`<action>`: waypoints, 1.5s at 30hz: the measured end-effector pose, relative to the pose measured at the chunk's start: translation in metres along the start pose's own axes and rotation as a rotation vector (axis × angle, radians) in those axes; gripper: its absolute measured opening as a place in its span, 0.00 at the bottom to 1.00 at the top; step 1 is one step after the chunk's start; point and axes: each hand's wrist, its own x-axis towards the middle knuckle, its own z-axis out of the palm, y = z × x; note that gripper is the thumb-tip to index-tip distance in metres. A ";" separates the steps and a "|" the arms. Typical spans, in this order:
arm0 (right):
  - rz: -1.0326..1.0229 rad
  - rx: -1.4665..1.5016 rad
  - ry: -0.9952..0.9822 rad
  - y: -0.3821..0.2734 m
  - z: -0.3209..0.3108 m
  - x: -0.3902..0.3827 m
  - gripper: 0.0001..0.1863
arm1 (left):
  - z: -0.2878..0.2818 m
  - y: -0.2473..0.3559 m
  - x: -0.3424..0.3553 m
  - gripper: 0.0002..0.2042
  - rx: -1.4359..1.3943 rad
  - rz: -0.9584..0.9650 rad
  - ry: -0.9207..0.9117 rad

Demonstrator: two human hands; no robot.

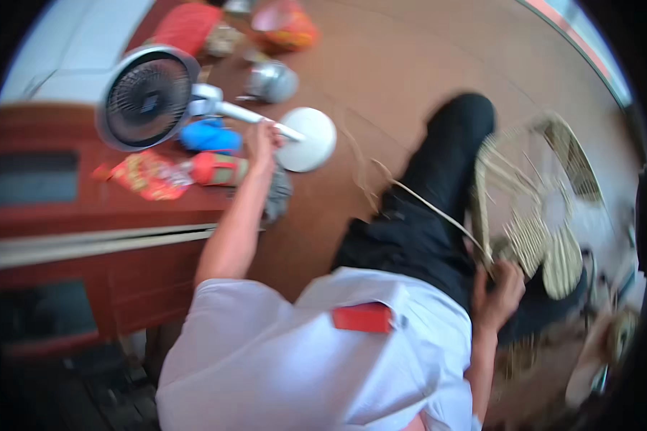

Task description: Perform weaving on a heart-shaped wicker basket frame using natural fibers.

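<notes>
My left hand [264,144] is closed on the white pole [237,113] of a standing fan [147,100], near its round white base [308,147]. On the right, my right hand [499,287] grips the lower edge of a beige woven piece [525,237], with an open frame and petal-like woven panels, lying over my dark-trousered legs [446,151]. A pale strand [435,208] runs from near my right hand across my thigh toward the floor. A red rectangular item [359,318] shows at my white shirt. The picture is somewhat blurred.
At left stands a red-brown wooden cabinet [43,302]. A blue cloth item [212,135], red patterned bag [151,179], metal pot [269,81], red bundle [183,29] and orange-red bag [284,29] lie around the fan. Clutter [600,345] sits at lower right on the tiled floor [381,65].
</notes>
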 end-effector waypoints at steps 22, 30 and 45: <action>0.045 0.061 0.232 -0.001 -0.049 -0.007 0.25 | 0.274 0.126 -0.255 0.08 0.527 0.989 -1.396; 0.116 0.049 0.129 -0.016 -0.050 0.009 0.14 | 0.306 0.165 -0.242 0.10 0.399 1.200 -1.392; 0.251 0.094 0.069 -0.002 -0.070 0.019 0.07 | 0.307 0.094 -0.282 0.09 0.230 1.079 -0.947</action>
